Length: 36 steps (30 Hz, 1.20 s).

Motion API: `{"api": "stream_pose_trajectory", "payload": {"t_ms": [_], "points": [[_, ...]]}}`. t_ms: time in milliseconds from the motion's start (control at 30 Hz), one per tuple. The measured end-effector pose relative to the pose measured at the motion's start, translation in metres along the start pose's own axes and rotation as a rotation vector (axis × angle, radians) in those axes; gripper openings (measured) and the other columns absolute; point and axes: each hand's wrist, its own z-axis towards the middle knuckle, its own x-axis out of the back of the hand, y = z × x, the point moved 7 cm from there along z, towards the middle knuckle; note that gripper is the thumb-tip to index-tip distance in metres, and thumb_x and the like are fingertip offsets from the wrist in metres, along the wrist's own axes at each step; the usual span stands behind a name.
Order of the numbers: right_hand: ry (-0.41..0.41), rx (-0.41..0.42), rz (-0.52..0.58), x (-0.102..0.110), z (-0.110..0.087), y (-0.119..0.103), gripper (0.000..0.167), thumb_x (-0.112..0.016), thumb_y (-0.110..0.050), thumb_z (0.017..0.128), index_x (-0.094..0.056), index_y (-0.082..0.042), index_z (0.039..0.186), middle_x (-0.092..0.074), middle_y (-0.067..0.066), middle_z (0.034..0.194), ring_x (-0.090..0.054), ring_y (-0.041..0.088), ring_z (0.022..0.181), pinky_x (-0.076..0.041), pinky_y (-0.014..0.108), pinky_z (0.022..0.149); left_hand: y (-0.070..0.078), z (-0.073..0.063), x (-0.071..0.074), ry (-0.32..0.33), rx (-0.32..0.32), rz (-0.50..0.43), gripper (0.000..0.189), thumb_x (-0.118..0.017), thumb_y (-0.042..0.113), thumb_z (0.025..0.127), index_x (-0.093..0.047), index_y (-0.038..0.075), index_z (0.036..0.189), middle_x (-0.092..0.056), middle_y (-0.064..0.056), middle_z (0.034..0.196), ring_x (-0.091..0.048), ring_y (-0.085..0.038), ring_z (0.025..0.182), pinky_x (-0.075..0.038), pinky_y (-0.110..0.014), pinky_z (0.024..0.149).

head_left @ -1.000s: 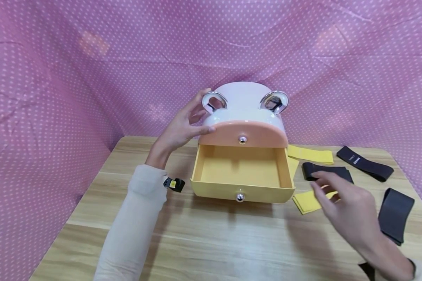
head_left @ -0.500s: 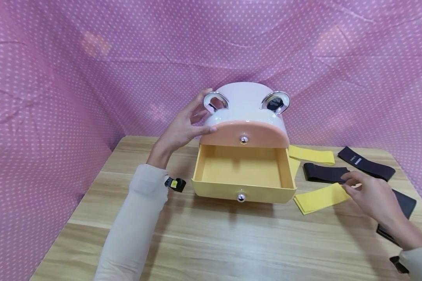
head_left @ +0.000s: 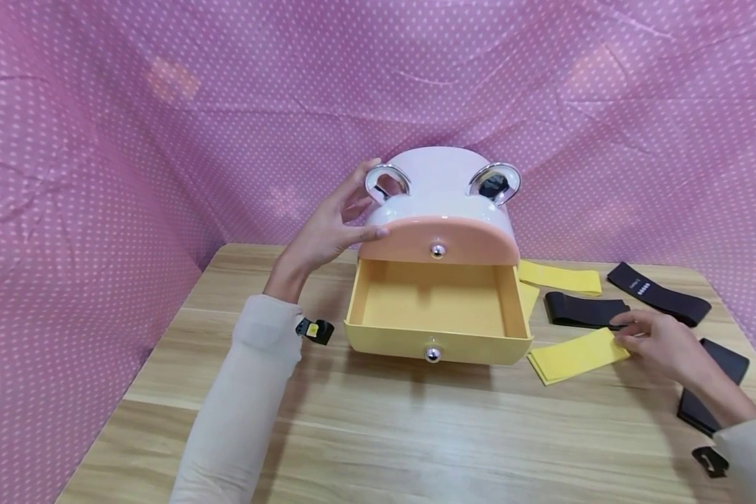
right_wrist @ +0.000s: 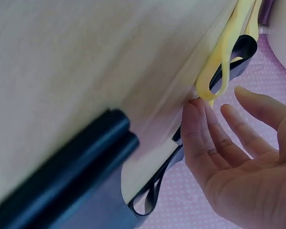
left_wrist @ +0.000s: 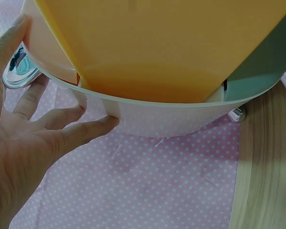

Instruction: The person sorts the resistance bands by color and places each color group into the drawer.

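A white and peach drawer box stands with its yellow lower drawer pulled out and nothing inside. My left hand steadies its left side, the thumb on the peach front and the spread fingertips against the white wall. My right hand is at the right end of a folded yellow loop band. In the right wrist view, the fingertips are beside that band's looped end, with the thumb apart from the fingers.
Black loop bands lie behind the right hand, at the far right and under the right forearm. Another yellow band lies beside the box. Pink dotted cloth hangs behind the wooden table.
My right hand has moved right from above the yellow band to its right end, uncovering most of the band. My left hand stays on the drawer box.
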Motion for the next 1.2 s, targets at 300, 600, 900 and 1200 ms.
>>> {"api": "stream_pose_trajectory", "payload": {"t_ms": [300, 600, 900, 1200], "points": [[-0.001, -0.007, 0.003, -0.004, 0.003, 0.001, 0.033, -0.068, -0.005, 0.097, -0.064, 0.013, 0.124, -0.072, 0.024, 0.099, -0.065, 0.021, 0.082, -0.049, 0.022, 0.057, 0.001, 0.000, 0.000, -0.004, -0.001, -0.005, 0.101, -0.086, 0.015, 0.088, -0.027, 0.047, 0.163, -0.026, 0.002, 0.174, -0.040, -0.037, 0.154, -0.044, -0.050, 0.122], [-0.079, -0.063, 0.079, -0.009, 0.005, -0.001, 0.038, -0.066, -0.002, 0.098, -0.058, 0.019, 0.128, -0.068, 0.033, 0.108, -0.067, 0.024, 0.087, -0.058, 0.026, 0.059, 0.002, 0.001, 0.001, -0.002, -0.014, -0.006, 0.100, -0.086, 0.014, 0.088, -0.028, 0.047, 0.163, -0.024, 0.004, 0.175, -0.039, -0.037, 0.154, -0.041, -0.051, 0.124], [-0.095, -0.012, 0.080, -0.009, 0.000, -0.014, 0.034, -0.065, -0.001, 0.097, -0.063, 0.013, 0.127, -0.072, 0.024, 0.103, -0.060, 0.008, 0.077, -0.053, 0.024, 0.057, 0.002, 0.002, 0.001, 0.000, -0.020, -0.011, 0.100, -0.086, 0.015, 0.087, -0.029, 0.048, 0.162, -0.025, 0.006, 0.175, -0.039, -0.038, 0.154, -0.041, -0.055, 0.124], [-0.080, 0.028, 0.103, -0.002, -0.006, -0.045, 0.032, -0.058, 0.005, 0.098, -0.064, 0.010, 0.128, -0.060, 0.039, 0.121, -0.070, 0.026, 0.092, -0.064, 0.030, 0.060, 0.000, 0.000, 0.000, -0.010, 0.016, -0.018, 0.101, -0.086, 0.015, 0.088, -0.027, 0.050, 0.162, -0.029, 0.004, 0.173, -0.037, -0.037, 0.155, -0.043, -0.052, 0.122]]}}
